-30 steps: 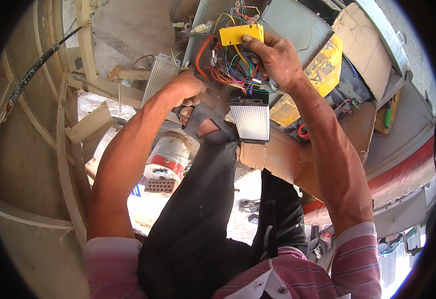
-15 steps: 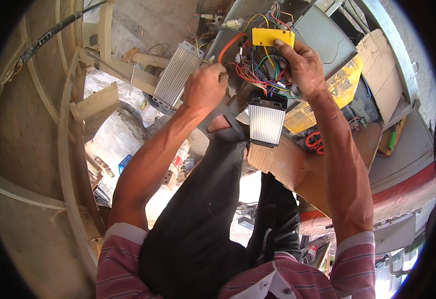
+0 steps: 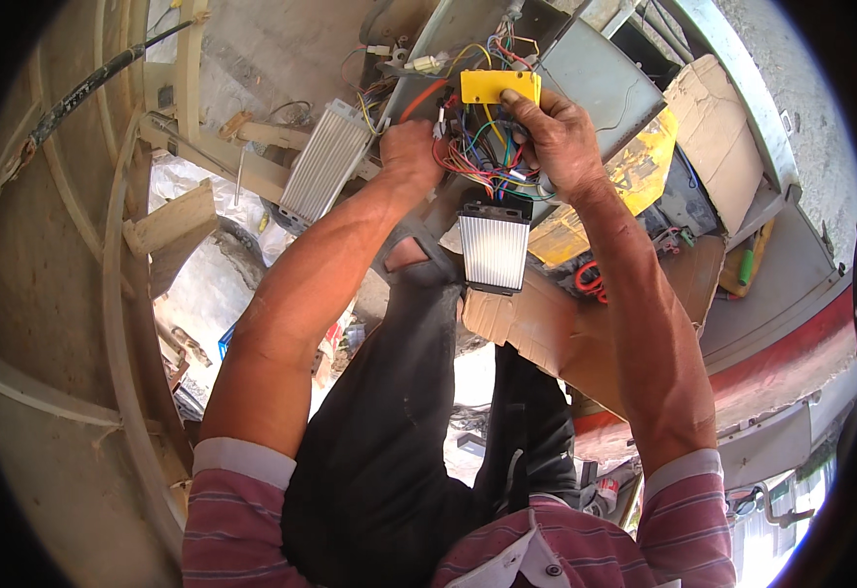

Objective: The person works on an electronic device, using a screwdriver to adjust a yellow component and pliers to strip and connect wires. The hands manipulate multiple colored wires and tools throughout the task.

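Observation:
My right hand (image 3: pixel 561 145) is closed on a flat yellow plastic box (image 3: pixel 499 86), its thumb pressed on the face and wires hanging below. My left hand (image 3: pixel 411 152) is curled at the left edge of the tangle of coloured wires (image 3: pixel 487 162), beside an orange cable (image 3: pixel 422 99). Its fingertips are hidden, so what it pinches cannot be made out. The wires run down into a silver finned controller (image 3: pixel 494 247), which sits below and between my hands. A second finned controller (image 3: pixel 326 162) lies left of my left hand, with wires at its upper end.
A grey metal panel (image 3: pixel 600 78) stands behind my right hand. Cardboard (image 3: pixel 546 328), a yellow casing (image 3: pixel 649 162), red-handled scissors or pliers (image 3: pixel 590 282) and a green-handled tool (image 3: pixel 746 267) lie to the right. A curved frame (image 3: pixel 120 245) rises at the left.
My left hand has moved right, closer into the wires beside the orange cable. My right hand still grips the yellow box. The whole view has shifted a little.

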A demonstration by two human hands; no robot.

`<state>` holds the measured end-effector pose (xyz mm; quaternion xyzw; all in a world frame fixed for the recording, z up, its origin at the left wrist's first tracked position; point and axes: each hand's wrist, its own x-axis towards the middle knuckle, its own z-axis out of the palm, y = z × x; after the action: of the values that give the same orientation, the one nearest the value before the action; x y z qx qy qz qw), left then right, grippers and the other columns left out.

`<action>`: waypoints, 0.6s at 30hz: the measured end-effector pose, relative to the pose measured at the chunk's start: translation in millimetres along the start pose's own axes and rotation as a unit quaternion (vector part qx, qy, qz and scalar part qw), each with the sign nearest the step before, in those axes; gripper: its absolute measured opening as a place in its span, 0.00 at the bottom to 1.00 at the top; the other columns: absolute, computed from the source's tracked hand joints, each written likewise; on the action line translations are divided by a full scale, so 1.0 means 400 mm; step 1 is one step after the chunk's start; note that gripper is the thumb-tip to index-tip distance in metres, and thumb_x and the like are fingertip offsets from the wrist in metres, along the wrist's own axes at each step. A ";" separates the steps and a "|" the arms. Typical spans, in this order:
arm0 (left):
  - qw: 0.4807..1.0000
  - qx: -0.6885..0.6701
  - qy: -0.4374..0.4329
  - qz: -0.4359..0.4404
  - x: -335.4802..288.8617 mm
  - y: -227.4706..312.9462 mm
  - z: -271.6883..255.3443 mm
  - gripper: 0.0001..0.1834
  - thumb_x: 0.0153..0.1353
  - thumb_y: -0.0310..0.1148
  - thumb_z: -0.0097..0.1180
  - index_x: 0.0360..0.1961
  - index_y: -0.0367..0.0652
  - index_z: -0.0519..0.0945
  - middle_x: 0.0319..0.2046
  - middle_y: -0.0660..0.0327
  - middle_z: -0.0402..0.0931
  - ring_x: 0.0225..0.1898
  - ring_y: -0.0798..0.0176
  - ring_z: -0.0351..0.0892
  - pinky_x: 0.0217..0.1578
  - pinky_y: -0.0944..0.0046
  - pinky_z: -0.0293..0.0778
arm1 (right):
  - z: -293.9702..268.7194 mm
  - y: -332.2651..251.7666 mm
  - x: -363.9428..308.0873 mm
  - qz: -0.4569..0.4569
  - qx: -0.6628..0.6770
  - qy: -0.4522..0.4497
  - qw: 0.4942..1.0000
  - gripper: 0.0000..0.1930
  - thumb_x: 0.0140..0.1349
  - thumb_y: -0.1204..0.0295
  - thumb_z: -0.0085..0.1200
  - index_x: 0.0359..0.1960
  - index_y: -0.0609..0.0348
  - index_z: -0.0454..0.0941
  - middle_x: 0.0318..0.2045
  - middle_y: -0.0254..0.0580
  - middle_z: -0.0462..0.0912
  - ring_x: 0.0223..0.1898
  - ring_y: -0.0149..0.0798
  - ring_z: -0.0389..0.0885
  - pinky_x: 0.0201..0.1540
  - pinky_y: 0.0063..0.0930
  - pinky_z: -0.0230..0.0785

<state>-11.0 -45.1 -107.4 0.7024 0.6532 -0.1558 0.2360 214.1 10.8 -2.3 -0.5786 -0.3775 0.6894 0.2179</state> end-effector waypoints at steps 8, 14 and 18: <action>1.000 -0.029 0.003 0.002 -0.006 0.005 -0.020 0.18 0.63 0.46 0.60 0.34 0.42 0.90 0.36 0.46 0.88 0.44 0.43 0.89 0.43 0.47 0.85 | -0.004 -0.002 -0.001 -0.006 0.000 -0.011 1.000 0.21 0.72 0.55 0.63 0.46 0.64 0.87 0.23 0.26 0.79 0.22 0.20 0.73 0.24 0.20 0.66; 0.989 -0.135 0.049 -0.033 -0.074 0.008 -0.113 0.15 0.65 0.40 0.61 0.37 0.38 0.89 0.33 0.44 0.87 0.39 0.39 0.88 0.42 0.44 0.83 | -0.002 0.003 -0.001 -0.012 0.019 -0.010 1.000 0.21 0.72 0.55 0.63 0.46 0.64 0.87 0.23 0.27 0.80 0.22 0.21 0.74 0.24 0.22 0.68; 0.922 -0.353 0.126 -0.096 -0.167 -0.028 -0.186 0.09 0.68 0.30 0.65 0.42 0.33 0.87 0.27 0.55 0.86 0.25 0.61 0.84 0.29 0.60 0.79 | -0.007 0.005 -0.003 -0.006 0.013 -0.014 1.000 0.21 0.72 0.55 0.63 0.44 0.64 0.87 0.22 0.28 0.80 0.22 0.22 0.75 0.25 0.22 0.68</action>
<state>-35.3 -61.4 -11.1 0.5215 0.7546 0.1527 0.3678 217.5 9.4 -3.3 -0.5639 -0.3754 0.7006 0.2242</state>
